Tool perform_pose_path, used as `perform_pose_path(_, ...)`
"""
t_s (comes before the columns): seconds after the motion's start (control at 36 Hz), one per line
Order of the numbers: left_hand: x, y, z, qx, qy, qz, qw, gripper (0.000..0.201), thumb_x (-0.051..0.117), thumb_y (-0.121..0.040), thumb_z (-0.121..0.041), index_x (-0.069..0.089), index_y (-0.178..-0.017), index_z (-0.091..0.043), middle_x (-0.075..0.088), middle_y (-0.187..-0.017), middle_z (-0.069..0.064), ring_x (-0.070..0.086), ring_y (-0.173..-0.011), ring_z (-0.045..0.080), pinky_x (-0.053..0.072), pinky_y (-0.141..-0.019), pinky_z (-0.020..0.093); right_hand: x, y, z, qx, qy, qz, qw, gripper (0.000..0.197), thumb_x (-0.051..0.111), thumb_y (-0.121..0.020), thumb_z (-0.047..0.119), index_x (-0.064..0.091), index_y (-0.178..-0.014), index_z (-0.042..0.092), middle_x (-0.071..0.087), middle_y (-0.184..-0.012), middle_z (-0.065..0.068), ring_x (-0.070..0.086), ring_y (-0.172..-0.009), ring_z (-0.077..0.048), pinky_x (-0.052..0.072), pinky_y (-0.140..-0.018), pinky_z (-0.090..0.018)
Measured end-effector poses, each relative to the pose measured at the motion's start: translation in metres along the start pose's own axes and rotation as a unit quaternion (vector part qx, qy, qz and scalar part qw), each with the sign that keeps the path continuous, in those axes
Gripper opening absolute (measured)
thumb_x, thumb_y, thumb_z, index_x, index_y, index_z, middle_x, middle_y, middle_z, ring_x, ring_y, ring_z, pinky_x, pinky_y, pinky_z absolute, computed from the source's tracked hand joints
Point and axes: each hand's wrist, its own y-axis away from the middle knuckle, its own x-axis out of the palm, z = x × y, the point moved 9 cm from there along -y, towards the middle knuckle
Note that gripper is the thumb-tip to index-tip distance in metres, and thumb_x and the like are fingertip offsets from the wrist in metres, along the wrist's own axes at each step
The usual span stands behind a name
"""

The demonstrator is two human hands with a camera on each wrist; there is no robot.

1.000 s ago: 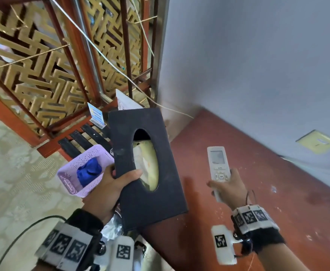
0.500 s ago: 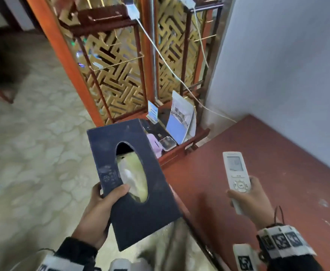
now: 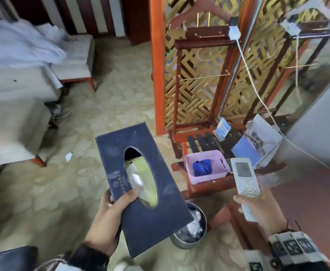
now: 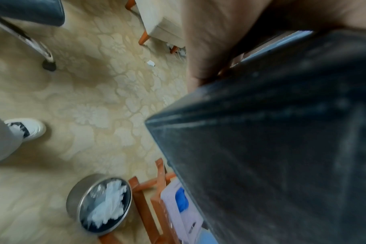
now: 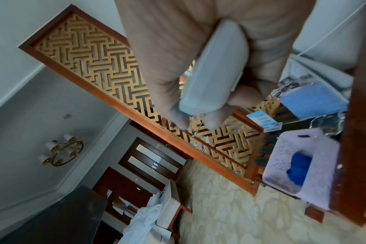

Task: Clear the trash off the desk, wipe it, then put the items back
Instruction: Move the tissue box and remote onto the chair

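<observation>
A dark tissue box (image 3: 148, 194) is being gripped by the left hand (image 3: 105, 225), with the thumb lying across its top beside the oval opening and the fingers curled underneath; it is being held tilted above the patterned floor (image 3: 49, 202). A white remote control (image 3: 245, 182) is being clasped in the right hand (image 3: 261, 212), fingers wrapped around its lower half, screen facing up. A metal bin (image 3: 189, 231) holding crumpled white paper is standing on the floor, partly hidden beneath the box. A lilac basket (image 3: 207, 169) containing a blue cloth (image 3: 202, 167) is resting on a low wooden rack (image 3: 203, 141), just beyond the remote. The reddish desk (image 3: 306, 202) is being glimpsed at right.
</observation>
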Motion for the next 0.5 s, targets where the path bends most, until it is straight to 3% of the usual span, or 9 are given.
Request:
perform_pose_path(0.17,-0.083,-0.049,-0.051,0.023,-0.011,-0.029,0.999,0.086,0.084,-0.043,-0.036,0.053,-0.122,-0.018,0.068,-0.113,0.016,0.068,-0.098,0.036,0.054,-0.087,0.048,0.101,-0.016,0.052,-0.028,0.024,0.012,0.999,0.016,0.071,-0.073,-0.006,0.06,-0.084,0.0,0.061,-0.067,-0.023,0.06,-0.054,-0.029,0.053,-0.061,-0.058)
perform_pose_path(0.22,-0.098,-0.067,-0.065,0.018,-0.013,-0.018,1.0,0.088,0.084,-0.042,-0.035,0.053,-0.122,-0.017,0.068,-0.112,0.017,0.068,-0.097,0.037,0.055,-0.083,0.045,0.129,-0.016,0.069,-0.038,0.03,0.015,0.999,0.02,0.07,-0.074,-0.007,0.059,-0.09,-0.003,0.061,-0.075,-0.031,0.059,-0.059,-0.032,0.055,-0.063,-0.051)
perform_pose_path(0.25,-0.102,-0.074,-0.069,0.015,-0.016,-0.015,1.0,0.088,0.084,-0.042,-0.035,0.053,-0.122,-0.016,0.068,-0.111,0.019,0.068,-0.094,0.037,0.055,-0.08,0.044,0.138,-0.013,0.078,-0.041,0.038,0.015,0.998,0.022,0.069,-0.075,-0.009,0.057,-0.093,-0.005,0.06,-0.078,-0.033,0.057,-0.061,-0.031,0.057,-0.06,-0.038)
perform_pose_path(0.31,-0.108,-0.091,-0.08,0.008,-0.026,-0.01,1.0,0.088,0.084,-0.041,-0.035,0.053,-0.121,-0.015,0.067,-0.109,0.021,0.07,-0.085,0.033,0.056,-0.073,0.04,0.158,-0.012,0.091,-0.037,0.042,0.021,0.998,0.02,0.064,-0.078,-0.011,0.056,-0.094,-0.004,0.059,-0.074,-0.024,0.054,-0.059,-0.025,0.047,-0.046,-0.016)
perform_pose_path(0.33,-0.11,-0.102,-0.086,0.006,-0.03,-0.007,1.0,0.088,0.084,-0.04,-0.036,0.053,-0.12,-0.015,0.068,-0.108,0.02,0.07,-0.081,0.03,0.055,-0.071,0.038,0.166,-0.013,0.096,-0.036,0.047,0.02,0.998,0.02,0.065,-0.078,-0.008,0.057,-0.093,0.0,0.06,-0.072,-0.018,0.056,-0.059,-0.023,0.045,-0.044,-0.013)
perform_pose_path(0.39,-0.109,-0.124,-0.096,-0.002,-0.041,0.004,0.999,0.086,0.085,-0.041,-0.035,0.053,-0.118,-0.017,0.068,-0.107,0.018,0.071,-0.08,0.029,0.055,-0.069,0.037,0.175,-0.02,0.097,-0.02,0.057,0.011,0.998,0.022,0.069,-0.073,0.002,0.06,-0.092,0.009,0.064,-0.07,-0.01,0.062,-0.06,-0.024,0.05,-0.049,-0.022)
perform_pose_path(0.42,-0.105,-0.136,-0.098,-0.009,-0.044,0.015,0.999,0.082,0.086,-0.045,-0.031,0.052,-0.118,-0.017,0.068,-0.108,0.018,0.071,-0.081,0.03,0.055,-0.069,0.038,0.178,-0.023,0.098,-0.013,0.057,0.008,0.998,0.022,0.069,-0.071,0.004,0.061,-0.09,0.011,0.065,-0.067,-0.007,0.063,-0.059,-0.023,0.049,-0.05,-0.026)
perform_pose_path(0.5,-0.09,-0.17,-0.103,-0.035,-0.051,0.041,0.997,0.062,0.085,-0.067,-0.016,0.051,-0.119,-0.015,0.065,-0.111,0.02,0.07,-0.081,0.029,0.055,-0.071,0.039,0.182,-0.036,0.102,0.004,0.046,-0.006,0.999,0.02,0.068,-0.071,0.0,0.063,-0.088,0.009,0.064,-0.066,-0.009,0.06,-0.054,-0.017,0.045,-0.047,-0.024)
